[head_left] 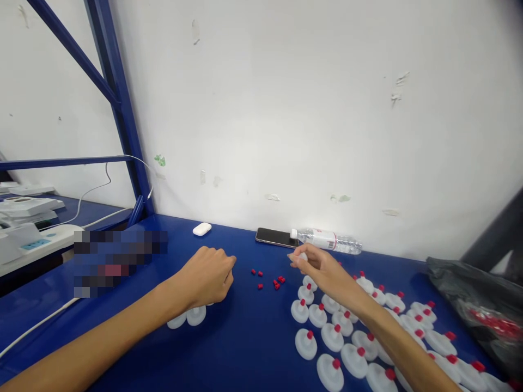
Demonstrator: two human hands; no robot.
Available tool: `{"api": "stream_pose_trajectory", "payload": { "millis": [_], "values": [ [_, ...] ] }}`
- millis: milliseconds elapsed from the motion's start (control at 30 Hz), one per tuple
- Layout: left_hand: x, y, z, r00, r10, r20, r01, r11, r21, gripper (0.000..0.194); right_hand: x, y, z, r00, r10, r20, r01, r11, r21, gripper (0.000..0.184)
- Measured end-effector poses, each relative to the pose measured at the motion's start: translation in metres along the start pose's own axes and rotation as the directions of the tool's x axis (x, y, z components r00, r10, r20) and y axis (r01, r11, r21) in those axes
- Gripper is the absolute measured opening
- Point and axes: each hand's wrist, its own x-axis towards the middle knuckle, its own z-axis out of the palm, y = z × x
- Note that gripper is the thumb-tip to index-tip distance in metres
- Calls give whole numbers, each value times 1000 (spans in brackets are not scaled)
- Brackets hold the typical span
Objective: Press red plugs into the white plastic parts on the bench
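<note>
My left hand (210,276) is closed with its knuckles up, over the blue table. Its fingertips are hidden, so whatever it holds, if anything, does not show. Partly under it lie a few white discs (196,316) with no red caps in sight. Fingers and thumb of my right hand (321,264) pinch a small translucent white piece (303,256), mostly covered by the fingers. Several loose small red caps (260,286) lie on the table between the hands. Below and right of my right hand stand many translucent white discs with red-capped spouts (332,337).
At the back, a phone (275,237) lies beside a clear plastic bottle (327,239) on its side. A white earbud case (201,229) sits farther left. A dark plastic bag (469,305) with red pieces is at right. The blue table (245,348) meets a white wall.
</note>
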Motion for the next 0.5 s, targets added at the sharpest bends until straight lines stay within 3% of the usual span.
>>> {"api": "stream_pose_trajectory", "payload": {
  "millis": [200,367,500],
  "values": [
    [0,6,2,996,81,46,-76,993,-89,20,1,7,0,991,-125,-55,109,966,-234,34],
    [-1,16,-1,990,136,34,-128,975,-182,17,4,22,4,977,-207,-57,156,864,-479,28],
    [-4,21,-1,993,114,41,-104,977,-188,28,3,23,6,970,-237,-51,164,796,-582,31]
  ]
}}
